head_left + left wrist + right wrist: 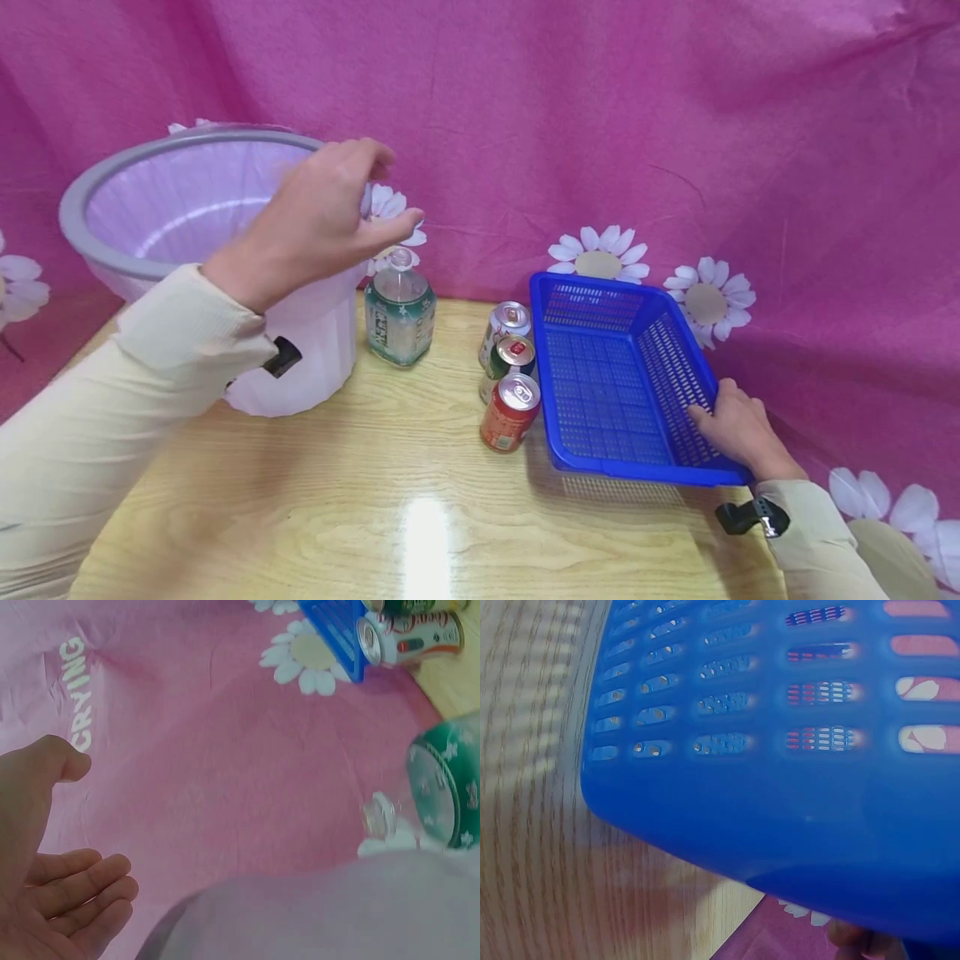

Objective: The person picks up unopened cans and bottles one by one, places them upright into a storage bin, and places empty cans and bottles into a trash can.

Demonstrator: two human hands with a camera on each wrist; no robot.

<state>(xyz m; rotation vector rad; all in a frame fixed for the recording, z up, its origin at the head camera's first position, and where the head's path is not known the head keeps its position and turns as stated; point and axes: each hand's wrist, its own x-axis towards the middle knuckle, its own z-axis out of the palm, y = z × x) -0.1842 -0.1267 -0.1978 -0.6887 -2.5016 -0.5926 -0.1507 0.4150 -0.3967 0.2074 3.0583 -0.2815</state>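
My left hand (318, 212) is raised over the right side of the rim of a white bin (318, 342), thumb apart from the fingers. In the left wrist view nothing lies between that thumb and the fingers (86, 889). Below it stands a clear plastic bottle (401, 321) with a green label, right beside the bin. My right hand (742, 429) grips the right rim of a blue plastic basket (607, 468), thumb on the inner side. The basket's slotted wall (727, 795) fills most of the right wrist view. No contents show inside the basket.
Three drink cans stand in a row along the basket's left side: a whitish can (491, 337) at the back, a green can (495, 375), and a red can (506, 425) in front. A grey ring (75, 221) tops the lined bin. Pink flowered cloth (480, 150) hangs behind the wooden table (337, 508).
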